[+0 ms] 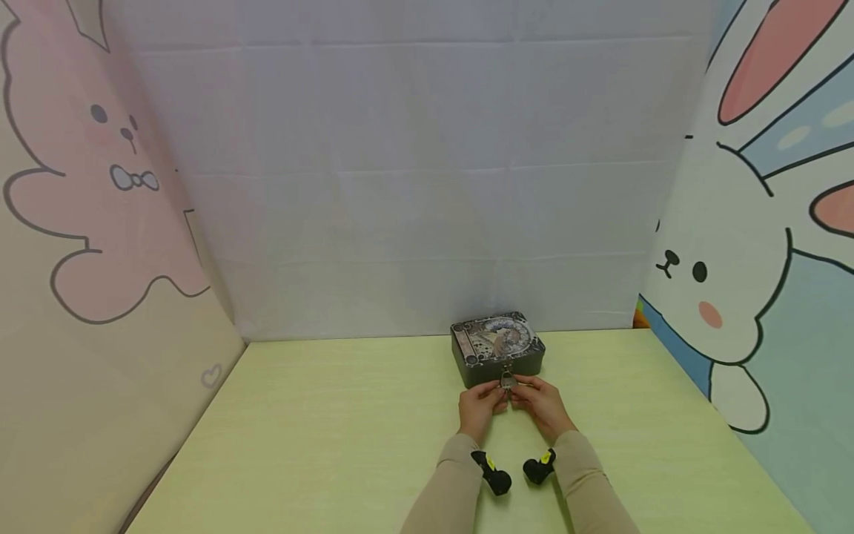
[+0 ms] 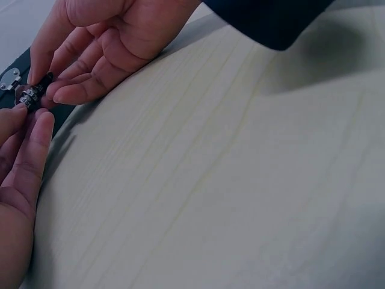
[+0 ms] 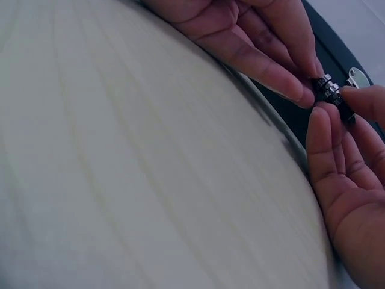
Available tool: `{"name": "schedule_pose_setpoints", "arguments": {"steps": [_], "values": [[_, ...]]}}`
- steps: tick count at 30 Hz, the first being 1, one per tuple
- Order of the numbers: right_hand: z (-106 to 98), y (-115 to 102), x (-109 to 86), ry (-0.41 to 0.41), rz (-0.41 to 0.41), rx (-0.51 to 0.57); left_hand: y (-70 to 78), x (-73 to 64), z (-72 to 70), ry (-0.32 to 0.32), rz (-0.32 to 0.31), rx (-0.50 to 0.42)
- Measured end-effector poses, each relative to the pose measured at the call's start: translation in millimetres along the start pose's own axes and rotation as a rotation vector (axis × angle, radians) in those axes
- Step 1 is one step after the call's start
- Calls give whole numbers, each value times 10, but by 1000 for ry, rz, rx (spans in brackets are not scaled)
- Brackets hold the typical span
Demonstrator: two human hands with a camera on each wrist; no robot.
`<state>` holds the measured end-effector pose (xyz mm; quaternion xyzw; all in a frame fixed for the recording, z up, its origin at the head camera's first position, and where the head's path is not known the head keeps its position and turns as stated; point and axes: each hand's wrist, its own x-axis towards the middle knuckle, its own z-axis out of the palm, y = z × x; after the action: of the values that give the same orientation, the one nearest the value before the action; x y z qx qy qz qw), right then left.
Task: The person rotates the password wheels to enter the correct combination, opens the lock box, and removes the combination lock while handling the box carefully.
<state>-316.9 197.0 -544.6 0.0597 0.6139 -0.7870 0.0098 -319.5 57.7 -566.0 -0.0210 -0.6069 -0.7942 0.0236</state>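
The left hand (image 1: 477, 410) and the right hand (image 1: 542, 408) are close together, and both pinch the same little lock (image 1: 508, 382) between thumb and fingers. The lock is at the front of a dark box (image 1: 495, 343) with a picture on its lid (image 1: 494, 332), right by the shiny clasp (image 2: 11, 79), and it looks like it hangs from there. The box sits near the back of the table (image 1: 320, 430), and its lid is down. From the side, the lock has a row of small wheels (image 3: 329, 89) with marks on them, but the marks are too small to read. I think the step now is turning those wheels to the right marks, with the box not opened yet. I cannot tell which hand does the turning, or if the lock is undone. The next move seems to need one hand to keep the lock still while the other nudges one wheel at a time. After that, a soft tug could test it. A slip might turn the wrong wheel.
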Motion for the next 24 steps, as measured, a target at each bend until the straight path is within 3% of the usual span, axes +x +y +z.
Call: {"name": "schedule_pose_setpoints", "arguments": {"steps": [8, 24], "values": [[-17, -33, -9, -17, 31, 48, 13, -7, -8, 1, -15, -10], [-28, -6, -10, -12, 2, 69, 11, -11, -5, 5, -10, -7]]}}
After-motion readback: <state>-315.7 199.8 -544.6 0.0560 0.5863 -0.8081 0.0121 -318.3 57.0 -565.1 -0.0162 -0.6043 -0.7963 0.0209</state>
